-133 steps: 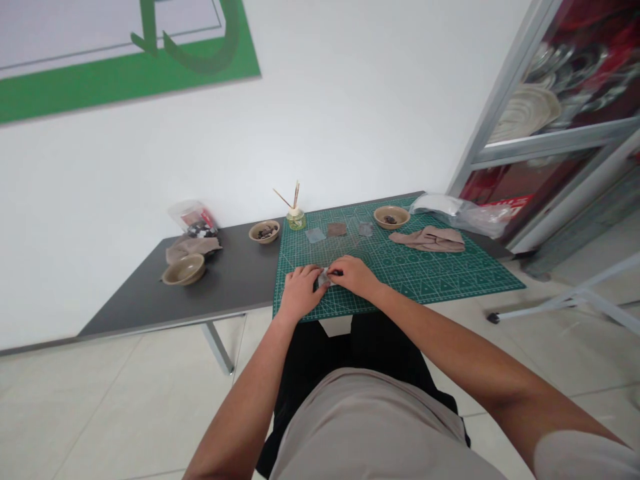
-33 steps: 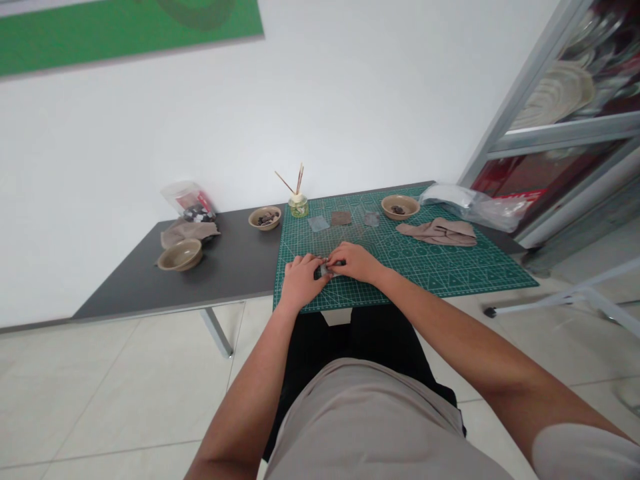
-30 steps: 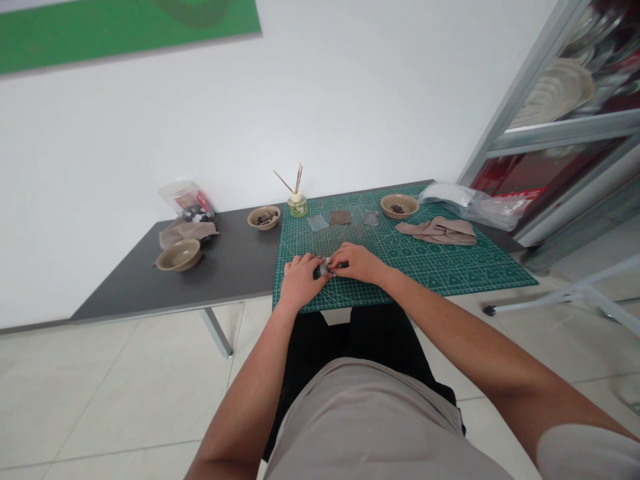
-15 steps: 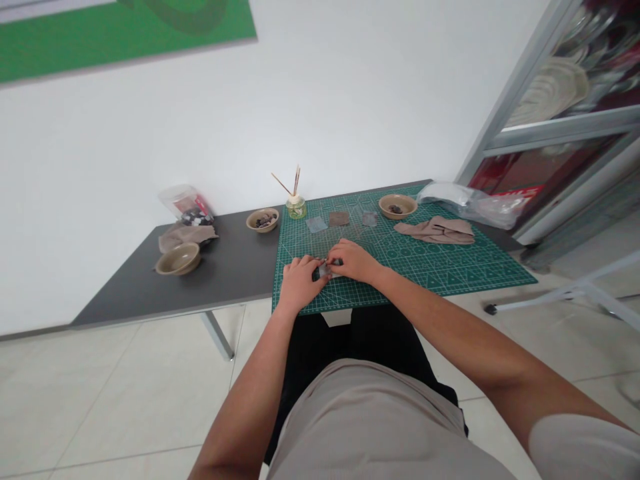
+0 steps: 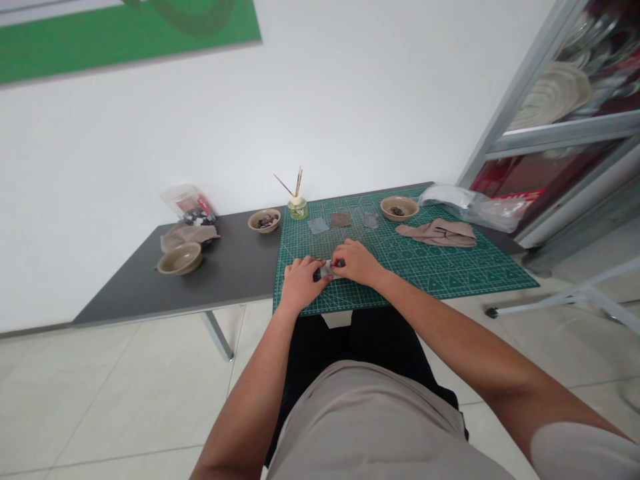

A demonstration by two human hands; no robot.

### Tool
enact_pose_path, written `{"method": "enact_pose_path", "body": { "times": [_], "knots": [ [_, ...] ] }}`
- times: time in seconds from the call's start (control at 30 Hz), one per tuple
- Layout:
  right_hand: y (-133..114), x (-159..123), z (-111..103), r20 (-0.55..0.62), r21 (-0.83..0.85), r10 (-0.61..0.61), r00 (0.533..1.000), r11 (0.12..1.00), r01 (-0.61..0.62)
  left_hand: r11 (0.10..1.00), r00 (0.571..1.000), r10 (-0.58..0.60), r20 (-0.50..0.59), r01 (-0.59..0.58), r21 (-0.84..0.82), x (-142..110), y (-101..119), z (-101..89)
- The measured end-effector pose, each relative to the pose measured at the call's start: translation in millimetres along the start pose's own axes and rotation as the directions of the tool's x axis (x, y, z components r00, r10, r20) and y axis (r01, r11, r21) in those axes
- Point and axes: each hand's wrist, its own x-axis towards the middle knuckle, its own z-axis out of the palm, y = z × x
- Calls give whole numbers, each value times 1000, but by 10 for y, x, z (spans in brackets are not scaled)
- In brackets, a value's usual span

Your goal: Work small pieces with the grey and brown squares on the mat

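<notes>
Both hands meet over a small pale greyish piece on the green cutting mat; it looks like a little packet or folded bag, too small to tell its kind. My left hand closes on its left side, thumb and fingers curled. From the right, my right hand pinches its other side with bent fingers. Much of the piece is hidden under the fingers. Just beyond the hands lie a clear bag, a brown square and another small clear bag.
A bowl of dark pieces stands beside a reed diffuser. Another bowl and a brown cloth lie on the right, near clear plastic. Far left are a third bowl and a plastic container.
More of the pale piece shows between my fingers, and the dark part seen on it before is mostly covered. Both hands stay in nearly the same place; the view shifts slightly.
</notes>
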Motion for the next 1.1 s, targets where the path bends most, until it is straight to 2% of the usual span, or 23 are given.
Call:
{"method": "enact_pose_path", "body": {
  "times": [0.2,0.43,0.63,0.83,1.03,1.1],
  "knots": [
    [1,-33,-19,84,99,-74,994,993,65,1000,1000,-16,24,16,6,6,8,-14],
    [49,-23,-4,-19,26,10,1000,1000,-9,1000,1000,0,11,0,4,0,-4,-6],
    [36,-48,-5,44,92,-63,997,994,58,1000,1000,7,2,-7,4,5,-5,-5],
    [0,-58,16,-41,-3,75,996,997,-75,1000,1000,4,2,-4,8,6,-3,-4],
    [-2,-88,28,-8,64,-14,1000,998,15,1000,1000,5,6,-5,7,8,1,-6],
    [5,-80,50,-15,55,-8,1000,998,9,1000,1000,2,9,-3,5,4,4,-11]
  ]
}}
